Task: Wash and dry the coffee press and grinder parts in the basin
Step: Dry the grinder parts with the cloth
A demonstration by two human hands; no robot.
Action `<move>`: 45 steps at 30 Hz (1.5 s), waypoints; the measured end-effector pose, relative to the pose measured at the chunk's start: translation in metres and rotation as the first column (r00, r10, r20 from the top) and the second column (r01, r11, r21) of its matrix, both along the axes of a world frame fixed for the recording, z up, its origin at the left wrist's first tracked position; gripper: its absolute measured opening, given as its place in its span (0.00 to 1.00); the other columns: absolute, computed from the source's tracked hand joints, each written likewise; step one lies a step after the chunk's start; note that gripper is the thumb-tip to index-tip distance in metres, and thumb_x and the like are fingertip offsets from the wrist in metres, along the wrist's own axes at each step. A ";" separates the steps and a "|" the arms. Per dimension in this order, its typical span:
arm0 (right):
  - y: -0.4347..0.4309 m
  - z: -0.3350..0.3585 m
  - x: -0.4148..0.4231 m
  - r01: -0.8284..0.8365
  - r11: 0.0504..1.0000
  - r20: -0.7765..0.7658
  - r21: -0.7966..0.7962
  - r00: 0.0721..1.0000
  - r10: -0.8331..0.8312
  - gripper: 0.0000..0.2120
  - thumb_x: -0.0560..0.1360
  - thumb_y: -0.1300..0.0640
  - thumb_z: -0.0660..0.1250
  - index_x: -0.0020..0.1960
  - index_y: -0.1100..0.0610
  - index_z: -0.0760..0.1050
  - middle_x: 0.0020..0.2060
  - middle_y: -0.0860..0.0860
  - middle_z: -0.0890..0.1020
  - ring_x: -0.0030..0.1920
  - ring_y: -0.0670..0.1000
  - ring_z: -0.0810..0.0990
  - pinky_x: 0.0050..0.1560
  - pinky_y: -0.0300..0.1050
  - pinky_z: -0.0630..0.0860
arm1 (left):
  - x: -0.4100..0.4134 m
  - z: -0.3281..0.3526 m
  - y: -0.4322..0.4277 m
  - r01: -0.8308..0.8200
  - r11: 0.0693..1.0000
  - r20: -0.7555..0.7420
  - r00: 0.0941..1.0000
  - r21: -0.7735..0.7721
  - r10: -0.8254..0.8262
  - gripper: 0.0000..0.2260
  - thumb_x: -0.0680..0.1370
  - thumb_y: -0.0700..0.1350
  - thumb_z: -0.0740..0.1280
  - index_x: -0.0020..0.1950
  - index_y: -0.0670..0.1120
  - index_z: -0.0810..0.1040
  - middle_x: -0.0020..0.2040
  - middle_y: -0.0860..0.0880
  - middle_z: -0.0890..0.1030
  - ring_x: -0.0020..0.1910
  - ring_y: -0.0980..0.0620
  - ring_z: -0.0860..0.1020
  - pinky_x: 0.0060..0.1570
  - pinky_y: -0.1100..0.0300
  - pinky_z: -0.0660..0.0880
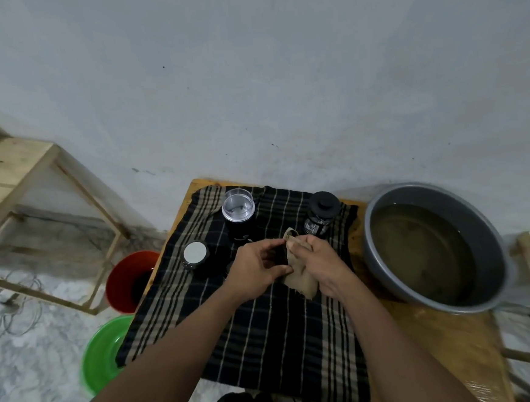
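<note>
Fingertips of the left hand point(256, 268) are pinching a small dark part point(279, 254), mostly hidden, so I cannot tell which piece it is. The part is touching a beige cloth point(298, 272), which the right hand point(320, 260) is gripping in curled fingers, one corner sticking up above the knuckles and the rest hanging down onto a striped cloth point(268, 343). Both hands are working over the middle of that dark striped cloth, which is covering most of the wooden desk point(427, 346).

Just beyond the hands, the grinder point(238, 209) is standing upright with its clear cap on, and the coffee press point(320, 215) is standing to its right with its black lid on. A small dark jar point(195, 254) with a white round top is sitting left of the hands. At the right end of the desk, the grey basin point(415, 193) is holding murky water.

On the floor to the left, a red bucket point(127, 275) is standing against the desk, and a green bowl point(101, 356) is lying nearer.
</note>
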State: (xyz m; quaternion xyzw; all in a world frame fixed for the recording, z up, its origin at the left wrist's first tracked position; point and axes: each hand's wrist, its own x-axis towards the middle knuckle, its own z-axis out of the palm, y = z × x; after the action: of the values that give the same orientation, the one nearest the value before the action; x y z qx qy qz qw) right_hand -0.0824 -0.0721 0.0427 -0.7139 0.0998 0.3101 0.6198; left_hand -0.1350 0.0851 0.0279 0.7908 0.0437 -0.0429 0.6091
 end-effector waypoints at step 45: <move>0.009 0.001 -0.006 0.251 0.956 0.339 -0.149 0.921 -0.189 0.15 0.84 0.48 0.60 0.49 0.56 0.79 0.44 0.54 0.83 0.44 0.51 0.82 0.41 0.42 0.76 | 0.009 0.016 -0.020 -0.442 0.767 -0.492 0.849 -0.464 0.192 0.12 0.74 0.48 0.76 0.52 0.40 0.86 0.49 0.37 0.84 0.45 0.44 0.82 0.54 0.46 0.81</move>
State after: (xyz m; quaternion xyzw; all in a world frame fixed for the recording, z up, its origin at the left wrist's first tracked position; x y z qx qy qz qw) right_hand -0.0886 -0.0635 0.0433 -0.7947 0.1064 0.1067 0.5879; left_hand -0.1258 0.0655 0.0438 0.5284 0.2943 -0.1153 0.7880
